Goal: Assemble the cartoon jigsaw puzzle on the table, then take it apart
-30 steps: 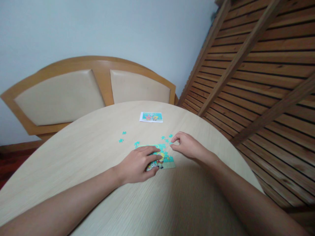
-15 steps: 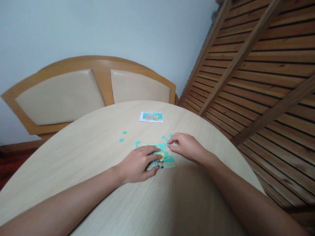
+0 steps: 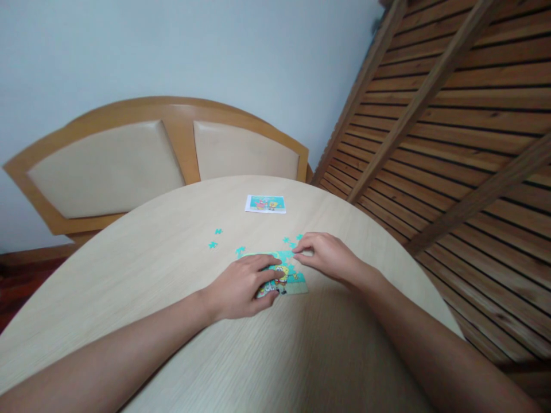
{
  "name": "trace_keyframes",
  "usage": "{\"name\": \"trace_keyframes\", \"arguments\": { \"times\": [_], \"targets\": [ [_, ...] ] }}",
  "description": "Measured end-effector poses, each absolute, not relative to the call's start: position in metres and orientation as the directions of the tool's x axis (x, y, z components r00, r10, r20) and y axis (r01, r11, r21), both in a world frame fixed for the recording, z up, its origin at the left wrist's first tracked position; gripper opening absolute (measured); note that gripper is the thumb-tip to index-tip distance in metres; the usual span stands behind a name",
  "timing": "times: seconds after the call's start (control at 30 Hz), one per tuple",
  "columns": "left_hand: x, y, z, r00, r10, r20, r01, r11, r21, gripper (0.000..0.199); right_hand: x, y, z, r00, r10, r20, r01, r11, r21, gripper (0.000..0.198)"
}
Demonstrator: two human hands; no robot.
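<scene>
My left hand (image 3: 247, 287) lies flat over the left part of a jigsaw puzzle (image 3: 298, 286), fingers spread, covering much of it. The puzzle shows a yellow cartoon figure on turquoise, and bare tabletop shows through a gap in its upper right part. At that upper right edge, my right hand (image 3: 327, 252) pinches a small puzzle piece (image 3: 294, 252) between thumb and index finger. The piece is mostly hidden by the fingertips. Just beyond this hand lie a few loose turquoise pieces (image 3: 286, 240).
A printed picture card (image 3: 267, 204) rests farther back on the round wooden table (image 3: 172, 252). Loose pieces (image 3: 213, 245) lie to the left, and another (image 3: 240, 250) is near the puzzle's top left. A padded chair back (image 3: 189, 109) and a slatted wooden screen (image 3: 451, 115) stand beyond.
Hardly anything differs. My right hand's fingertips have shifted very slightly at the puzzle's upper right edge. My left hand stays where it was.
</scene>
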State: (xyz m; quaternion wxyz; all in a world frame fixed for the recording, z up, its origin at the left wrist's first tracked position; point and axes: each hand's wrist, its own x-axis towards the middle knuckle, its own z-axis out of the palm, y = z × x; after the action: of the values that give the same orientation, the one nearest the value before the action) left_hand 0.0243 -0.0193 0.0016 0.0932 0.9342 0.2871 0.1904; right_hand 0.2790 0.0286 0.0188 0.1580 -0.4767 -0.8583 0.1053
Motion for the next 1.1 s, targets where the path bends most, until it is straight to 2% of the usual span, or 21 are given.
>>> {"name": "trace_keyframes", "arguments": {
  "times": [0.23,0.37,0.6,0.8,0.97,1.1],
  "targets": [
    [0.024,-0.02,0.002,0.765,0.568,0.303,0.499,-0.82,0.279,0.035,0.278,0.032,0.016,-0.486,0.854,0.184,0.763,0.517,-0.388,0.013],
    [0.024,-0.02,0.003,0.768,0.567,0.298,0.499,-0.821,0.276,0.035,0.281,0.037,0.009,-0.427,0.872,0.241,0.76,0.49,-0.427,0.019],
    [0.026,-0.02,0.002,0.738,0.604,0.3,0.544,-0.796,0.265,0.032,0.288,0.043,0.004,-0.452,0.851,0.267,0.791,0.521,-0.322,0.019],
    [0.025,-0.02,0.001,0.705,0.643,0.297,0.596,-0.765,0.243,0.033,0.286,0.042,0.007,-0.402,0.879,0.255,0.826,0.469,-0.313,0.014],
    [0.025,-0.02,0.0,0.706,0.645,0.291,0.597,-0.764,0.245,0.035,0.285,0.04,0.007,-0.431,0.867,0.25,0.804,0.495,-0.33,0.028],
    [0.024,-0.019,-0.001,0.717,0.631,0.297,0.581,-0.776,0.246,0.035,0.285,0.04,0.007,-0.425,0.874,0.237,0.824,0.481,-0.3,0.023]
  ]
}}
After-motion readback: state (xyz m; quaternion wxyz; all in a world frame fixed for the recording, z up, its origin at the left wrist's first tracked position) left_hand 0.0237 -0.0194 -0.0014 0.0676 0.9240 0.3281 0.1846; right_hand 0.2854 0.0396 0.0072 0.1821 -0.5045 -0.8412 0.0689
